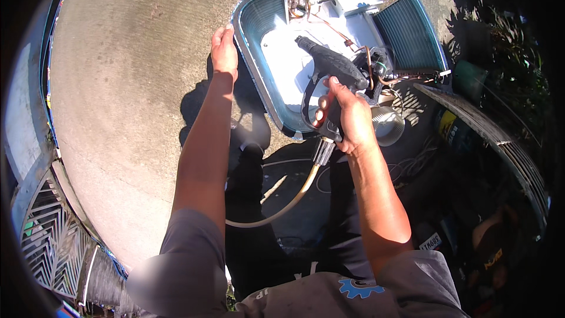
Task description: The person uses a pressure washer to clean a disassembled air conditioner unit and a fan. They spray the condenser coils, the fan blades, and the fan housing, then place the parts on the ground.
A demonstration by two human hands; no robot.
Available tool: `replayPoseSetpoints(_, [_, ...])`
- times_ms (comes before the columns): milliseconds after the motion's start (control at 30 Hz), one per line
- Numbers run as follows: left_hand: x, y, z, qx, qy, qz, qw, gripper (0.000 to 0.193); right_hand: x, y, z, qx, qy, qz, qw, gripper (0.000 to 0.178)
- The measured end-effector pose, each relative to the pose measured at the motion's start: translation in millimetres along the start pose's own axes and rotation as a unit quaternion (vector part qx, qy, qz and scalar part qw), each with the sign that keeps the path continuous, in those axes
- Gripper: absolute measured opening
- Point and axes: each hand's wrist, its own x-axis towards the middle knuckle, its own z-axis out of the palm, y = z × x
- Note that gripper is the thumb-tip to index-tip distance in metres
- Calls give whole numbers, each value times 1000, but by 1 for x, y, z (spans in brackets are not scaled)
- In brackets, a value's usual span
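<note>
My right hand (pixel 355 119) is wrapped around the grip of a black pressure washer gun (pixel 332 63). Its nozzle points up and left over the white base pan (pixel 282 53) of an opened air conditioner outdoor unit. From the bottom of the handle a pale hose (pixel 300 197) curves down and left. My left hand (pixel 225 54) is at the outer edge of the unit's curved, finned condenser coil (pixel 252 35), its fingers bent against the rim. The gun hides part of the copper pipes (pixel 369 62) and the dark parts in the unit.
A second finned coil section (pixel 412 34) stands at the unit's right. Beside the near right corner lies a round, clear-looking object (pixel 388 125). A long slatted panel (pixel 500 135) leans at the right, near plants (pixel 512 53). Metal grillwork (pixel 56 232) borders the wet concrete floor (pixel 129 82) at the left.
</note>
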Motion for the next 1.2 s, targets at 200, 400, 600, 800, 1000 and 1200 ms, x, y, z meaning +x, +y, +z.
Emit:
replayPoseSetpoints(200, [-149, -29, -19, 46, -61, -19, 997, 94, -1, -5, 0, -48, -9, -6, 999, 35])
replayPoseSetpoints(400, [-187, -49, 6, 142, -9, -3, 990, 101, -12, -16, -9, -104, -59, 41, 992, 33])
replayPoseSetpoints(600, [-183, -67, 20, 336, 45, 8, 941, 96, -39, -24, -28, -311, -56, 54, 947, 36])
replayPoseSetpoints(800, [-194, -48, 22, 126, 1, -15, 992, 103, -70, -85, -73, -356, 21, -29, 934, 38])
replayPoseSetpoints(1000, [-281, -14, -50, 158, -249, -147, 944, 84, -137, -140, -95, -407, 69, -83, 907, 36])
replayPoseSetpoints(1200, [-460, 31, -99, 492, -528, -60, 690, 66, -170, -206, -73, -490, -5, -84, 868, 36])
